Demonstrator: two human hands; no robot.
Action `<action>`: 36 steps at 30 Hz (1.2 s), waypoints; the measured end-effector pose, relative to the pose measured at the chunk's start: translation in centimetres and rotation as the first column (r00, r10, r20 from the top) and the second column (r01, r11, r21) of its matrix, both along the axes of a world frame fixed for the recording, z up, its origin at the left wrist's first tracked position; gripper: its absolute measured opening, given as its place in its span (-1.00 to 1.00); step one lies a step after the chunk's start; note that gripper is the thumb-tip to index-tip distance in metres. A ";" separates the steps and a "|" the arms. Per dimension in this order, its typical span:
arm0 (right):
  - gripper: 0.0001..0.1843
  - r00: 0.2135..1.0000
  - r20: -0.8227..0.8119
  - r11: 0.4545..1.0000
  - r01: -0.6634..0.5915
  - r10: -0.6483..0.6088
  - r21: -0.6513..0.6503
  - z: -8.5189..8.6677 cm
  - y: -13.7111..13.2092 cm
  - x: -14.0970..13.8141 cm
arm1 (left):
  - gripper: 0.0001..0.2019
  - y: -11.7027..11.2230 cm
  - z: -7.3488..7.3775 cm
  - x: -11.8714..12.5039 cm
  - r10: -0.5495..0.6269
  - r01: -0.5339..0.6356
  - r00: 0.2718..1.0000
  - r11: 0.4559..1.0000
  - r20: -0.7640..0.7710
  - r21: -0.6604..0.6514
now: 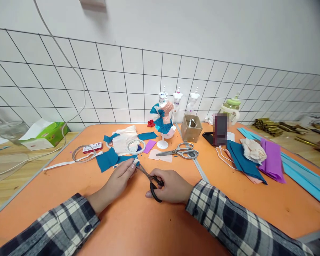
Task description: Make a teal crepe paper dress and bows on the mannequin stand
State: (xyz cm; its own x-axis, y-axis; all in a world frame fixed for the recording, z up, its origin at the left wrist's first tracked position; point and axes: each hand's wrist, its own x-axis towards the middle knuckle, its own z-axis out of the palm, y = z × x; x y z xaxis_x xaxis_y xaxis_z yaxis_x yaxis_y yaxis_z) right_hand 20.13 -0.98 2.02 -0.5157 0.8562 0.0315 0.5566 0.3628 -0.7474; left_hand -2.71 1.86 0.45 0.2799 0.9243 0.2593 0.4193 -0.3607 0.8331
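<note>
My left hand [119, 179] rests on the orange table [122, 220] and pinches a small white and blue scrap of cloth [136, 161] between its fingertips. My right hand [170, 185] grips small black-handled scissors [150, 179], whose blades point up-left and meet the scrap. Blue cloth pieces [108, 159] lie just behind my left hand. A tape roll [135, 146] sits beyond them on white cloth [124, 140].
Large silver scissors [179, 152] lie mid-table. Three small mannequins stand at the back, one [162, 117] dressed in blue and pink. A cardboard box [191, 128], phone [220, 129], folded blue, purple and cream cloth [251, 158], a tissue box [46, 134] and a green-lidded bottle [231, 108] surround them.
</note>
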 end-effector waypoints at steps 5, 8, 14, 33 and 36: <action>-0.60 0.999 0.038 0.998 0.023 -0.025 0.064 0.1 0.0 0.1 | -0.66 0.2 -0.1 -0.3 -0.059 0.066 0.988 0.997 -0.145 0.049; -0.62 0.999 0.038 0.996 0.025 -0.028 0.080 0.2 0.0 0.1 | -0.65 0.0 0.2 -0.1 -0.056 0.074 0.980 0.994 -0.193 0.083; -0.61 0.998 0.049 0.994 0.027 -0.033 0.104 0.2 0.0 0.2 | -0.65 -0.3 0.8 0.4 -0.080 0.097 0.980 0.992 -0.181 0.083; -0.69 0.997 0.071 0.989 0.019 -0.029 0.150 0.1 0.1 0.2 | -0.64 -0.1 0.7 0.6 -0.076 0.090 0.979 0.994 -0.192 0.066; -0.72 0.998 0.057 0.988 0.013 -0.022 0.154 0.2 0.1 0.2 | -0.65 -0.1 0.5 0.4 -0.055 0.069 0.981 0.995 -0.187 0.067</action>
